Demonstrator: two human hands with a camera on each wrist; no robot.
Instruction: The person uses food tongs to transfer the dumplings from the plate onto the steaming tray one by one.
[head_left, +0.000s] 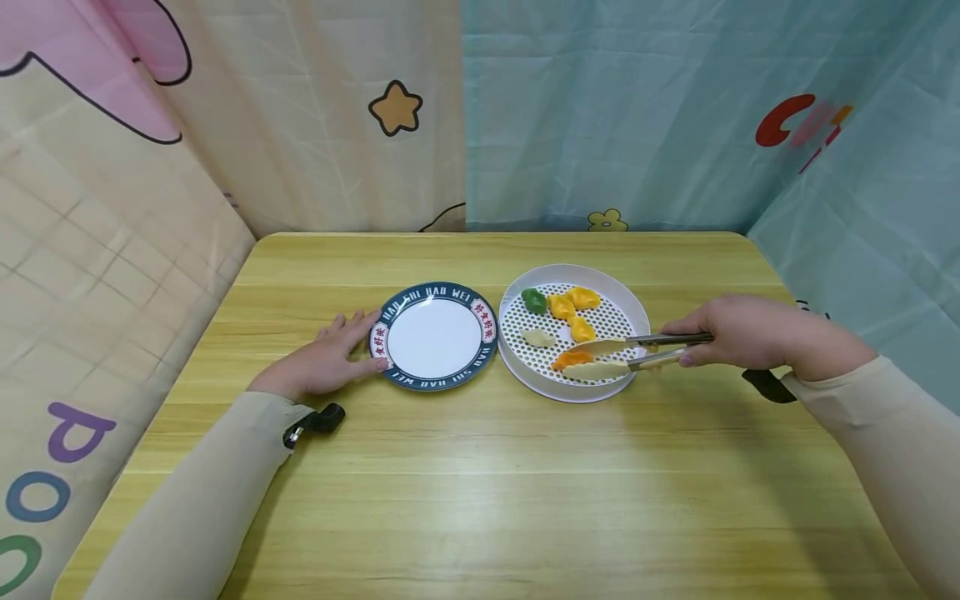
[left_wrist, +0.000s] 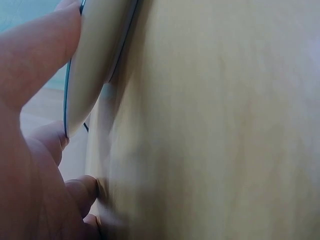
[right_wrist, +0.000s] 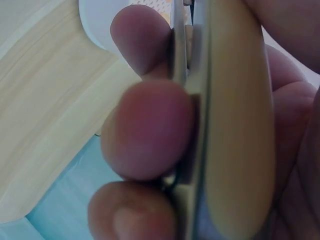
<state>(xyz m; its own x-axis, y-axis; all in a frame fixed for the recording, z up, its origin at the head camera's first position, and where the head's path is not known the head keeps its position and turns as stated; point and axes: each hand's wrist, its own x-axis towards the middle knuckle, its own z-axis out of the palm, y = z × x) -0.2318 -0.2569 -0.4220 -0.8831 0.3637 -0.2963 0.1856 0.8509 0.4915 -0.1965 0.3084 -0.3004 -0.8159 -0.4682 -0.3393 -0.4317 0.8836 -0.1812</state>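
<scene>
In the head view my right hand (head_left: pixel 750 332) grips metal tongs (head_left: pixel 667 340) with pale beige tips. The tips lie on either side of an orange dumpling (head_left: pixel 570 359) in a white round perforated steamer tray (head_left: pixel 641 321). In the right wrist view, my fingers (right_wrist: pixel 150 130) curl round the handles. A green dumpling (head_left: pixel 534 301), several yellow ones (head_left: pixel 582 297) and a whitish one (head_left: pixel 537 337) lie there too. My left hand (head_left: pixel 322 358) rests with spread fingers at the near-left rim of a white plate (head_left: pixel 435 337) with a dark patterned border; thumb and forefinger touch the rim.
Plate and steamer tray stand side by side on a wood-grain table (head_left: pixel 450 483), almost touching. Printed curtains (head_left: pixel 322 117) hang behind the table and along both sides. Each wrist carries a small black device (head_left: pixel 326 418).
</scene>
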